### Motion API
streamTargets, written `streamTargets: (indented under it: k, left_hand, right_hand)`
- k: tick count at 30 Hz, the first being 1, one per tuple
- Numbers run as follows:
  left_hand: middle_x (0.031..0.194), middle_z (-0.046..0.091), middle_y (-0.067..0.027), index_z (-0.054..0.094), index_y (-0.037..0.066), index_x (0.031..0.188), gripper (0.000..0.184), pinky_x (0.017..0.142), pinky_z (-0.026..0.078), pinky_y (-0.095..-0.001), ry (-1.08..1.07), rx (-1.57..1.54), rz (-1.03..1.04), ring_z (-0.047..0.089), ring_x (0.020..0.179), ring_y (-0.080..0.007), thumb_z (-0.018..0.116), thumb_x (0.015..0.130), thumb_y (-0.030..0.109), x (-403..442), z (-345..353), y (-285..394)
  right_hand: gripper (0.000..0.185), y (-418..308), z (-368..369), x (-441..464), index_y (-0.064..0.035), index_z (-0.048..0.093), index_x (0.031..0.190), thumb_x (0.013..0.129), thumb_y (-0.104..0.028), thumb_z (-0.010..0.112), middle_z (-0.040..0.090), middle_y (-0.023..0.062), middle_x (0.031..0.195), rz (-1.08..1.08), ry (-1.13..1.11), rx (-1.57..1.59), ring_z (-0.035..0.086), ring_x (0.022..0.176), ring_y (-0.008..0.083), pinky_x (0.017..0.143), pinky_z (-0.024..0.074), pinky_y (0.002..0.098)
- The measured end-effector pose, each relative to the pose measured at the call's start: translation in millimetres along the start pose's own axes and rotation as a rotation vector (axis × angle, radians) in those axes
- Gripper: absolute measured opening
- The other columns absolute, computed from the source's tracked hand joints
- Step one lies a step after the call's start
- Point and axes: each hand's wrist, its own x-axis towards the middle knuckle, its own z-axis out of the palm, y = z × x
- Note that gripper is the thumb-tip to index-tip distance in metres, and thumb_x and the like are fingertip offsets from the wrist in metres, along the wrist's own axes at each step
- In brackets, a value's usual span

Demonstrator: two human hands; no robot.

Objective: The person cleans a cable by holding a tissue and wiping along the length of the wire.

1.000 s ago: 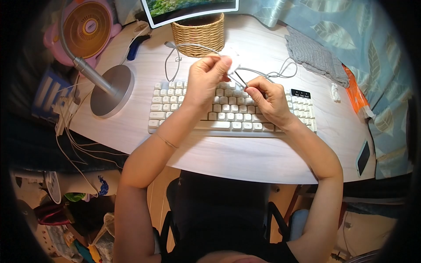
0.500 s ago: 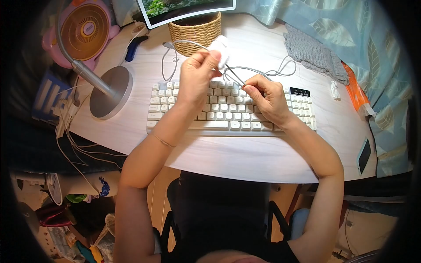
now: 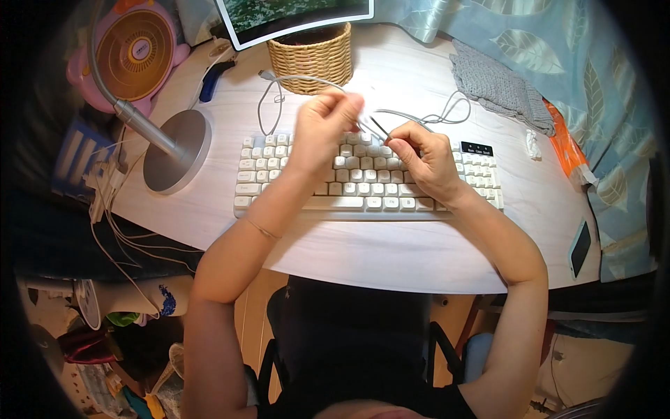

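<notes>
My left hand point(image 3: 324, 129), smeared by motion, is closed in a pinch above the keyboard point(image 3: 342, 203). The white tissue in its fingers is blurred and hardly stands out from the pale desk. My right hand point(image 3: 426, 157) pinches a grey cable point(image 3: 307, 79) between thumb and forefinger, over the keyboard's upper right part. A short dark stretch of cable shows between the two hands. One length of the cable passes behind my left hand to a plug lying by the wicker basket; more of it loops on the desk to the right.
A wicker basket point(image 3: 310, 59) stands under the monitor point(image 3: 296, 21). The lamp base point(image 3: 177, 150) is on the left, near a pink heater point(image 3: 136, 52). On the right lie a grey knitted cloth point(image 3: 499, 87), a crumpled tissue point(image 3: 533, 145) and a phone point(image 3: 579, 249).
My left hand has moved slightly down and right, closer to my right hand, and the white tissue has become blurred. My right hand has stayed in place on the cable.
</notes>
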Motion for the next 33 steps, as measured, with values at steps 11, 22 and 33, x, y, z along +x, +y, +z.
streamTargets:
  k: [11,22,33]
  left_hand:
    - [0.079,0.056,-0.001,0.053,0.003,0.091,0.019,0.058,0.043,-0.0194,-0.177,0.054,-0.216,0.05,0.068,-0.0055,0.058,0.079,0.017,-8.0,2.2,-6.9]
    - [0.076,0.055,0.0,0.049,0.009,0.084,0.019,0.056,0.048,-0.0182,0.153,-0.296,0.041,0.051,0.07,-0.0043,0.045,0.086,0.027,12.8,-20.5,21.7]
    - [0.077,0.055,-0.0016,0.047,0.009,0.085,0.02,0.055,0.048,-0.0179,0.129,-0.222,0.072,0.053,0.073,-0.0058,0.049,0.084,0.029,9.4,-11.5,20.6]
  right_hand:
    - [0.009,2.3,2.1,-2.2,-0.0009,0.055,0.075,0.079,-0.008,0.054,0.051,0.0027,0.051,-0.024,0.033,0.046,0.046,0.042,0.0078,0.04,0.0362,0.0216]
    - [0.014,4.0,1.1,-1.0,-0.0001,0.055,0.08,0.084,-0.011,0.048,0.048,-0.0004,0.052,0.066,-0.007,0.078,0.039,0.044,0.004,0.041,0.0314,0.0195]
    - [0.013,1.8,5.6,0.2,-0.0027,0.057,0.085,0.083,-0.012,0.047,0.055,0.0022,0.053,0.211,0.028,0.142,0.051,0.044,0.0062,0.042,0.0394,0.0205]
